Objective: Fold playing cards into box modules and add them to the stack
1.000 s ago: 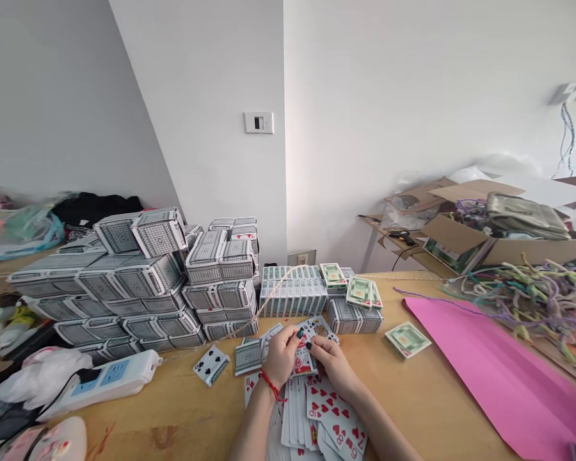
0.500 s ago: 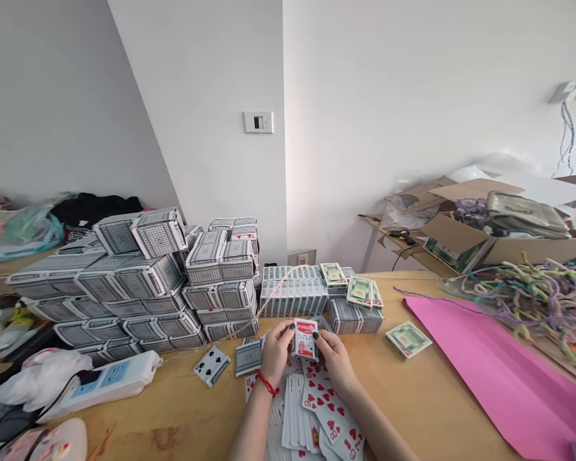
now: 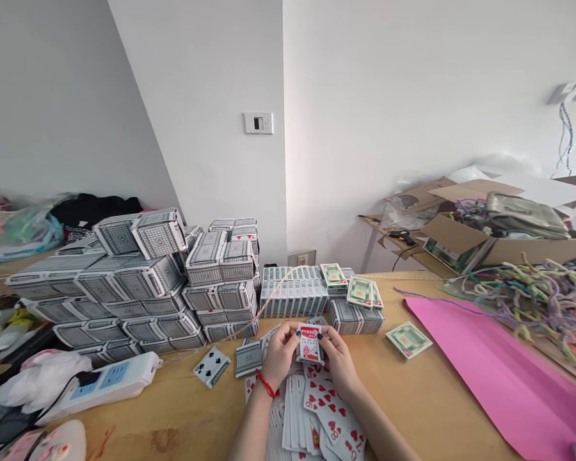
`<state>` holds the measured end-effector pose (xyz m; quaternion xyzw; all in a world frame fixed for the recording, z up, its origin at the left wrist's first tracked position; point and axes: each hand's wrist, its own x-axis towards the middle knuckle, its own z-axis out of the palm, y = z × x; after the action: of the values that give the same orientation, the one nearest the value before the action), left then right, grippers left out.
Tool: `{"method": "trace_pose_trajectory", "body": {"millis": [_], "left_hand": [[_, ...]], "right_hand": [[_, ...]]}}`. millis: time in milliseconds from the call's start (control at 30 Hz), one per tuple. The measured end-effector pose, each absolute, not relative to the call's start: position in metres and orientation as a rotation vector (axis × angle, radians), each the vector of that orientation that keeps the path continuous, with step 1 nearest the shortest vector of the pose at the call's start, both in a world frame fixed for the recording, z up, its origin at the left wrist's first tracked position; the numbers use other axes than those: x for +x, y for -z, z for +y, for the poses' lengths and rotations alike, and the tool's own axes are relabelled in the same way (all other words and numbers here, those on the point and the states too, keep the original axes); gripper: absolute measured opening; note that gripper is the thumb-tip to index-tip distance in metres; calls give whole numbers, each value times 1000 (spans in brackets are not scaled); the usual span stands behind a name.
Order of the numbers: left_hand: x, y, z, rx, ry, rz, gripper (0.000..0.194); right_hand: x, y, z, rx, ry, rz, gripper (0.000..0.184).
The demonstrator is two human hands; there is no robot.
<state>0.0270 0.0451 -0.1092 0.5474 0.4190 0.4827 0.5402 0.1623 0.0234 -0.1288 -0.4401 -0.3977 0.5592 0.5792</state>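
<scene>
Between my two hands is a small card with a red band marked POKER [image 3: 310,344]; whether it is a single card or a thin stack I cannot tell. My left hand [image 3: 282,351] grips its left edge, thumb on the front, and a red string bracelet [image 3: 267,384] circles that wrist. On the right edge, my right hand [image 3: 336,360] pinches it the same way. Loose playing cards [image 3: 329,403], many of them hearts, lie spread beneath both hands. A six of spades [image 3: 212,367] and a face-down card [image 3: 248,357] rest to the left.
Blocks of grey-backed cards [image 3: 129,278] are stacked at the left. Behind my hands stands a row of card boxes [image 3: 294,291], with green card boxes [image 3: 363,292] beside it. Pink paper [image 3: 489,371] and tangled cords [image 3: 523,298] lie right, a power strip [image 3: 120,378] left.
Both hands have shifted slightly to the right and down with the POKER card, which now tips a little more away from me. The surrounding cards and boxes look unchanged.
</scene>
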Motion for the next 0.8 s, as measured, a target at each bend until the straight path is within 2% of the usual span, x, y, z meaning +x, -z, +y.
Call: {"method": "trace_pose_trajectory", "body": {"millis": [467,633,800], "left_hand": [[33,119,49,1360,-1284,1143,11],[31,116,50,1399,-1284,1150,12],[29,114,50,1445,-1243,1115,13]], "right_hand": [[159,125,25,-958,-1520,-716,10],[156,124,26,-952,-1583,-752,29],[159,126,30,-1002,-1616,-839,33]]}}
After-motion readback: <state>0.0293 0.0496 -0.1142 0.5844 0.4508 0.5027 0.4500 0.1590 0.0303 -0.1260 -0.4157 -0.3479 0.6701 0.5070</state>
